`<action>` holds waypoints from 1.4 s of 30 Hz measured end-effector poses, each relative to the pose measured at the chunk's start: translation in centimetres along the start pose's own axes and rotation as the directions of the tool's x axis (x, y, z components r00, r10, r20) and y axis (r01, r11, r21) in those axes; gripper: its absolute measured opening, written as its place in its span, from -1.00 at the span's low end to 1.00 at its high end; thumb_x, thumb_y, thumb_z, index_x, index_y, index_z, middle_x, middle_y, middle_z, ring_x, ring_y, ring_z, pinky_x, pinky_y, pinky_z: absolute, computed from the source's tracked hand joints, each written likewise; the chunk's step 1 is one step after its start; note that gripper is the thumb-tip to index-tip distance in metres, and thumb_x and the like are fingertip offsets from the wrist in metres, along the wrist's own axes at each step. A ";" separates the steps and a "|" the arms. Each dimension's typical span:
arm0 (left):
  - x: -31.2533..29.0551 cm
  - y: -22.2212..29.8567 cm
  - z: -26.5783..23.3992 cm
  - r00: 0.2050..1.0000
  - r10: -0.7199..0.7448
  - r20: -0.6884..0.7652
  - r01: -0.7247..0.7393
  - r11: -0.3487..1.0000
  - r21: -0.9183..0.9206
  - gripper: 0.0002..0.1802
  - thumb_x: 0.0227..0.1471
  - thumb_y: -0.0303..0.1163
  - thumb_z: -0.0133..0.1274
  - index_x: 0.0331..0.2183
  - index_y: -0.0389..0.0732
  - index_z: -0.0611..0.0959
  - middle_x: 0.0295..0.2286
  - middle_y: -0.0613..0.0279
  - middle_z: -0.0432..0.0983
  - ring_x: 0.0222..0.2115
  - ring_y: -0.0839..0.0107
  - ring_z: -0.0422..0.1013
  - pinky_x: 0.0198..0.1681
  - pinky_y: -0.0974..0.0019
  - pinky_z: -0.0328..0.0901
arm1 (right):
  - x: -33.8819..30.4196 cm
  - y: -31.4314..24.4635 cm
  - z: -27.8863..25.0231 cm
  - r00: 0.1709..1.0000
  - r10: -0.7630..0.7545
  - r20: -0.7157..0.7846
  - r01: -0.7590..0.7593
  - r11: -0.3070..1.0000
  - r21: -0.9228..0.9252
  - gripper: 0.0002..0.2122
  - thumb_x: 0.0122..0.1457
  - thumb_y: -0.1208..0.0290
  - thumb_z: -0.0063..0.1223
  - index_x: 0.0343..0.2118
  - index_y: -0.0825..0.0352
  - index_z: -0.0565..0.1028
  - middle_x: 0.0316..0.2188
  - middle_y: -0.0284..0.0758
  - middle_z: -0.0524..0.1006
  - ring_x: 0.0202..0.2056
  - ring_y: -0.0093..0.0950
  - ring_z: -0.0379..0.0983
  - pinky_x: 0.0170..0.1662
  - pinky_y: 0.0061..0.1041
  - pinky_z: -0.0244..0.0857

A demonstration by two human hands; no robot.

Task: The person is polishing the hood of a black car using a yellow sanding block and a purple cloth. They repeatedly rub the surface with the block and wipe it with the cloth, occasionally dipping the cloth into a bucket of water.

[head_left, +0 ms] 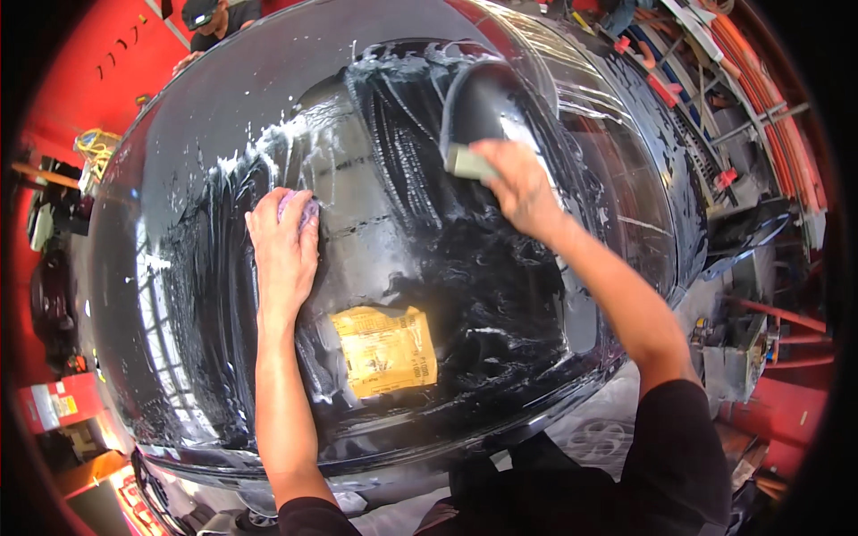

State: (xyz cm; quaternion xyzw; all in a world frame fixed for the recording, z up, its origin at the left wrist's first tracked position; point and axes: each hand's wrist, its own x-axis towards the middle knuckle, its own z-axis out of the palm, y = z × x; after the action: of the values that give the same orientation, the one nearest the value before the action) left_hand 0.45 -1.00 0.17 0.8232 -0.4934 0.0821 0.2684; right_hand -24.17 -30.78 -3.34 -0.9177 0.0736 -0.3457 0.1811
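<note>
Stretched out over a wet, glossy black car panel (500,286), both my arms reach forward. The fingers of my left hand (282,241) are curled over a purple sponge (302,205), pressed on the panel left of the middle. Farther right, my right hand (525,189) grips a pale grey-green block (468,164), its face on the panel beside a curved, wiped-looking streak. Whitish suds (286,134) and runny streaks spread around both hands. A tan sheet of sandpaper (384,351), printed side up, lies flat on the panel nearer to me, between my forearms.
Another person (219,20) in a dark cap is at the far left edge of the car. A red wall (89,67) stands at the left, with a coiled yellow hose or cord (96,143). Racks with orange-red bars (773,98) and a metal box (735,362) line the right side.
</note>
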 end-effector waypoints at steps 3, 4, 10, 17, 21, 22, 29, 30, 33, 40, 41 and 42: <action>0.2 0.2 -0.2 0.999 0.035 -0.011 -0.035 0.999 0.004 -0.63 0.26 -0.40 0.15 0.09 -0.19 0.66 0.09 -0.06 0.47 0.12 -0.07 0.37 0.28 -0.09 0.20 | -6.1 -5.7 -3.3 0.996 -0.044 0.077 0.038 0.996 0.075 -0.53 0.01 0.71 0.23 0.07 0.39 0.59 0.01 -0.06 0.63 -0.01 -0.03 0.55 0.06 -0.11 0.39; 0.2 0.2 -0.3 0.999 0.033 -0.007 -0.033 0.999 0.008 -0.64 0.27 -0.40 0.15 0.09 -0.19 0.66 0.09 -0.06 0.47 0.12 -0.07 0.37 0.28 -0.08 0.21 | -7.6 -7.5 -4.5 0.992 -0.051 0.117 0.042 0.996 0.084 -0.53 0.01 0.70 0.23 0.07 0.39 0.60 0.01 -0.07 0.63 -0.01 -0.06 0.56 0.06 -0.14 0.40; 0.2 -0.1 0.2 1.000 0.020 0.016 -0.021 0.999 0.028 -0.63 0.32 -0.36 0.11 0.12 -0.20 0.65 0.14 -0.05 0.44 0.14 -0.07 0.35 0.28 -0.03 0.23 | -9.6 -8.7 -8.6 0.970 -0.107 0.220 0.037 0.954 0.299 -0.55 -0.03 0.60 0.23 0.02 0.37 0.61 -0.04 -0.11 0.63 -0.05 -0.15 0.59 0.02 -0.19 0.42; 0.5 0.3 -0.2 1.000 0.011 0.006 -0.011 0.999 0.042 -0.63 0.29 -0.39 0.13 0.10 -0.20 0.65 0.12 -0.05 0.45 0.13 -0.07 0.36 0.27 -0.04 0.25 | 0.4 12.6 -3.8 0.952 0.268 -0.149 -0.287 0.950 -0.125 -0.57 0.16 0.46 0.20 0.13 0.28 0.51 -0.11 0.00 0.60 -0.02 0.03 0.52 0.09 -0.09 0.40; 0.8 0.5 0.4 1.000 0.000 -0.001 0.000 1.000 0.020 -0.64 0.27 -0.39 0.16 0.08 -0.19 0.66 0.10 -0.05 0.45 0.13 -0.09 0.37 0.29 -0.12 0.22 | 8.8 21.7 0.1 0.973 0.188 -0.130 -0.218 0.936 -0.276 -0.58 0.24 0.40 0.23 0.18 0.22 0.50 -0.14 0.06 0.65 -0.05 0.12 0.57 0.07 0.03 0.43; 0.6 0.2 0.3 1.000 -0.011 0.005 0.011 0.999 0.032 -0.64 0.27 -0.39 0.16 0.08 -0.19 0.66 0.10 -0.05 0.45 0.14 -0.09 0.37 0.31 -0.16 0.20 | 11.1 23.0 1.6 0.982 0.164 -0.096 -0.184 0.948 -0.258 -0.58 0.25 0.41 0.23 0.18 0.22 0.50 -0.11 0.09 0.66 -0.04 0.11 0.60 0.06 0.03 0.45; 0.7 0.3 0.2 1.000 0.014 -0.004 -0.014 0.998 0.053 -0.62 0.22 -0.45 0.19 0.08 -0.22 0.65 0.10 -0.08 0.45 0.11 -0.11 0.38 0.27 -0.08 0.21 | 19.2 29.1 6.3 0.929 0.355 -0.109 -0.364 0.814 -0.453 -0.57 0.26 0.29 0.23 0.20 0.17 0.58 -0.03 0.02 0.69 0.02 0.04 0.64 0.12 -0.07 0.50; 0.5 0.2 -0.2 1.000 0.004 -0.002 -0.004 0.998 0.059 -0.62 0.22 -0.45 0.19 0.08 -0.22 0.65 0.10 -0.08 0.45 0.10 -0.11 0.38 0.27 -0.08 0.21 | 19.1 27.9 7.4 0.939 0.335 -0.084 -0.340 0.857 -0.388 -0.56 0.25 0.30 0.24 0.20 0.21 0.59 -0.02 0.03 0.68 0.02 0.05 0.63 0.13 -0.07 0.49; 0.4 0.1 -0.1 1.000 -0.008 -0.011 0.009 0.998 0.062 -0.61 0.23 -0.43 0.19 0.08 -0.20 0.66 0.10 -0.06 0.44 0.12 -0.11 0.37 0.30 -0.15 0.18 | 18.0 24.3 7.5 0.979 0.200 -0.049 -0.206 0.953 -0.223 -0.56 0.21 0.37 0.30 0.17 0.30 0.60 -0.01 0.05 0.68 0.03 0.08 0.62 0.14 -0.07 0.48; 0.1 -0.5 -0.7 0.999 -0.022 -0.036 0.024 0.998 0.066 -0.62 0.24 -0.41 0.18 0.09 -0.17 0.66 0.10 -0.03 0.44 0.15 -0.11 0.36 0.35 -0.30 0.11 | 4.9 1.5 2.8 0.972 -0.227 0.055 0.231 0.971 -0.067 -0.49 0.04 0.70 0.28 0.14 0.42 0.55 -0.06 -0.07 0.64 -0.12 -0.02 0.54 -0.01 -0.09 0.38; 0.1 -0.6 -0.5 0.999 -0.019 -0.041 0.021 0.998 0.059 -0.62 0.24 -0.41 0.18 0.09 -0.17 0.66 0.10 -0.02 0.44 0.16 -0.11 0.36 0.35 -0.30 0.10 | 2.0 -1.0 1.1 0.975 -0.157 0.155 0.165 0.985 -0.041 -0.46 0.02 0.74 0.21 0.15 0.42 0.55 -0.01 0.00 0.63 -0.08 -0.01 0.55 -0.01 -0.10 0.38; 0.2 -0.5 -0.2 0.999 -0.006 -0.051 0.010 0.998 0.068 -0.62 0.24 -0.41 0.17 0.09 -0.16 0.66 0.11 -0.02 0.44 0.16 -0.10 0.35 0.36 -0.30 0.10 | -0.8 -3.4 -0.1 0.975 -0.158 0.157 0.163 0.986 -0.022 -0.46 0.01 0.78 0.15 0.14 0.41 0.56 0.01 0.02 0.62 -0.06 0.00 0.55 -0.02 -0.11 0.37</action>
State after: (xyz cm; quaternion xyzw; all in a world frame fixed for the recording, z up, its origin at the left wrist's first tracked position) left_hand 1.01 -0.83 0.20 0.8315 -0.4800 0.1186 0.2531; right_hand -24.78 -27.43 -2.43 -0.9477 -0.0091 -0.2858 0.1418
